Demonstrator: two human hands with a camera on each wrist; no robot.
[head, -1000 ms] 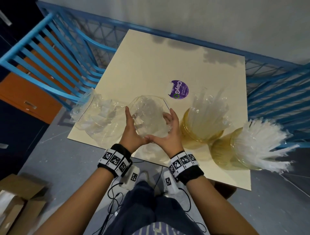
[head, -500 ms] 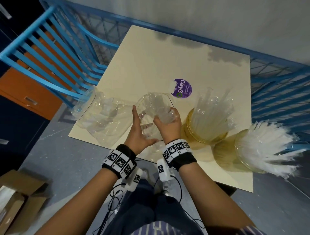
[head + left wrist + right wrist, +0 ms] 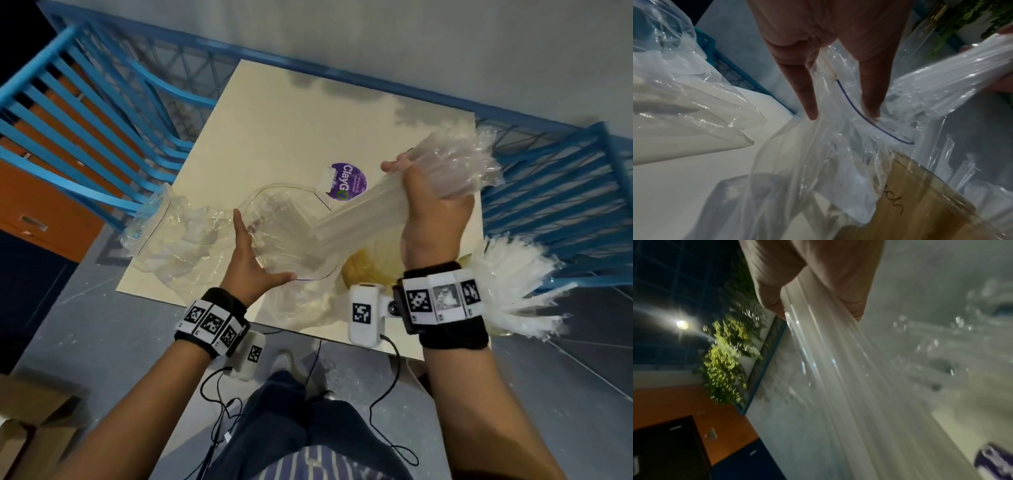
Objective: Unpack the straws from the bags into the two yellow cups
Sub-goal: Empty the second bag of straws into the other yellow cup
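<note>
A clear plastic bag [image 3: 284,233] lies open on the cream table [image 3: 274,120]. My left hand [image 3: 250,263] holds its mouth, the rim with the blue line passing between two fingers [image 3: 809,105]. My right hand [image 3: 431,205] grips a bundle of clear straws [image 3: 363,219], raised to the right, its lower end still inside the bag. Crinkled wrapper ends fan out past the knuckles. One yellow cup [image 3: 359,270] sits partly hidden under that hand. White straws [image 3: 513,284] bristle from the second cup at the right edge, which is mostly hidden.
A second crumpled clear bag [image 3: 171,240] lies at the table's left corner. A purple sticker [image 3: 349,181] marks the middle. Blue slatted railings stand close on the left [image 3: 85,120] and right [image 3: 548,192]. A cardboard box [image 3: 27,428] sits on the floor.
My right hand reached into the bag and has drawn a bundle of straws up and to the right. The left hand stayed on the bag's mouth.
</note>
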